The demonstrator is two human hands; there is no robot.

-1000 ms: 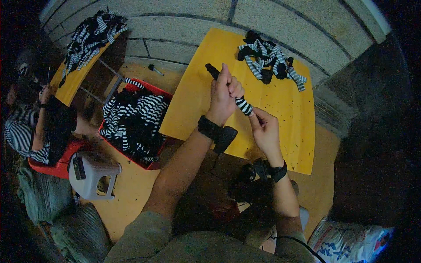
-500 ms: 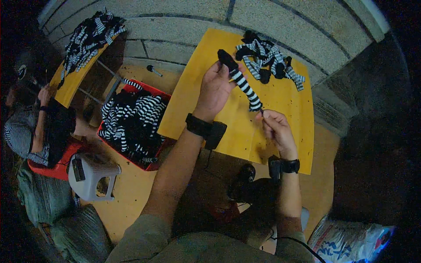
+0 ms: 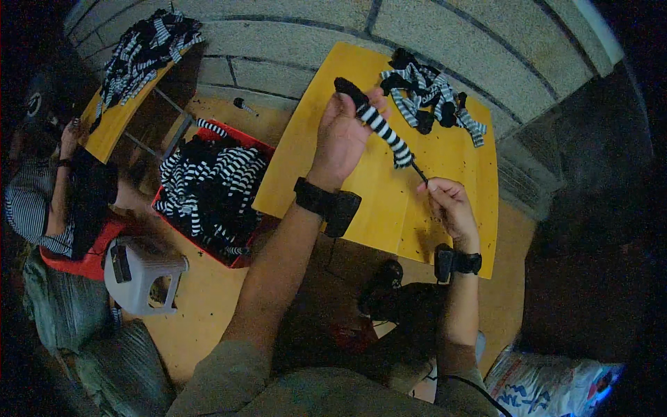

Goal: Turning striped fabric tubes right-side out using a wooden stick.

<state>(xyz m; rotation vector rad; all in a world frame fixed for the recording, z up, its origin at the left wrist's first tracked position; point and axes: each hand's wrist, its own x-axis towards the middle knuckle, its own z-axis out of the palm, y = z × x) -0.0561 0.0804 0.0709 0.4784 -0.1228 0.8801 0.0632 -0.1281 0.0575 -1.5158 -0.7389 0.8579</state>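
My left hand (image 3: 339,144) grips a black-and-white striped sock (image 3: 386,132) near its black toe, thumb on one side and fingers behind. The sock slants down to the right above the yellow table, its cuff toward my other hand. From the cuff a thin dark strand (image 3: 420,172) runs straight to my right hand (image 3: 453,210), whose thumb and forefinger pinch its end. Whether this is yarn or a slim tool I cannot tell. At the table's far side lies a loose heap of striped socks (image 3: 431,90).
The yellow table (image 3: 361,208) bears dark lint specks. Left of it, a red crate (image 3: 182,238) brims with striped socks. Beyond sit another person (image 3: 43,201), a second sock-laden table (image 3: 114,132) and a grey stool (image 3: 139,278). A white sack (image 3: 538,386) lies at lower right.
My right hand has moved right, away from the cuff, and more of the dark strand shows. My left hand keeps its grip on the sock, which has shifted slightly left.
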